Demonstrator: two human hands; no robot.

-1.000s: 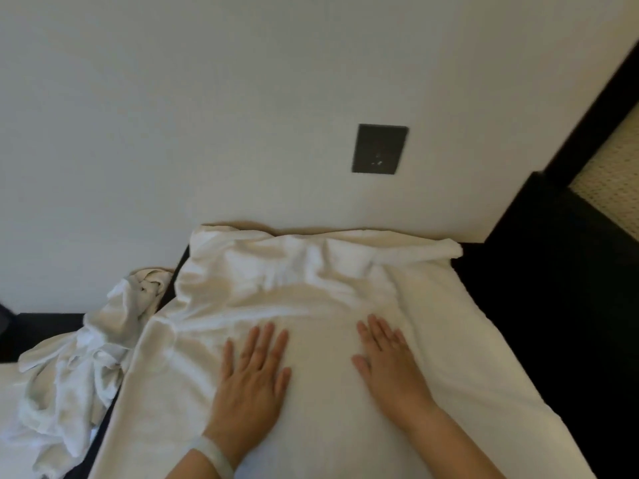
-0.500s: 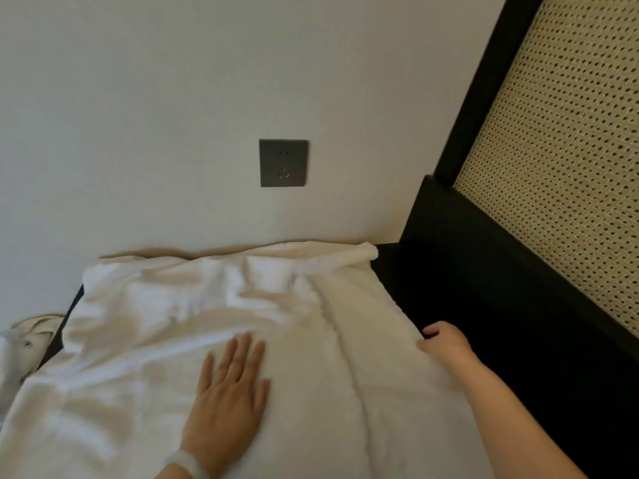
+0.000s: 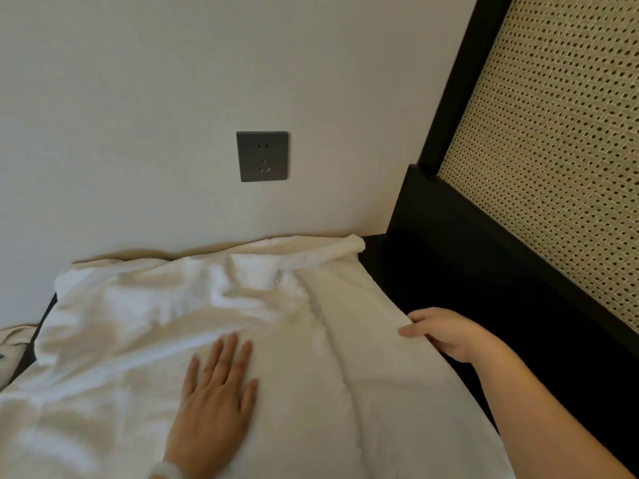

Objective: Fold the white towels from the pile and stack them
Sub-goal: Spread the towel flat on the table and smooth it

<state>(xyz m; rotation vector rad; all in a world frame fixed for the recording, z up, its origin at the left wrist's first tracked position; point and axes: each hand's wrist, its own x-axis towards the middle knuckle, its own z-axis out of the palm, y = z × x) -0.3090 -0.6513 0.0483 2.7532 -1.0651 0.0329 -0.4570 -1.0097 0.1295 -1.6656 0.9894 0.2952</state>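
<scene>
Left hand [image 3: 215, 402] flat on towel [image 3: 145, 326]; right hand [image 3: 446, 335] pinches its edge.

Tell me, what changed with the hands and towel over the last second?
The right hand slid off the middle of the white towel to its right edge and took hold there, thumb on top. The left hand stayed flat on the towel, which remains spread out and wrinkled near the wall.

No legible text, label, brand, number or sign in view; the dark grey wall socket [image 3: 262, 156] shows only its pin slots, with no readable printing on its faceplate.
</scene>
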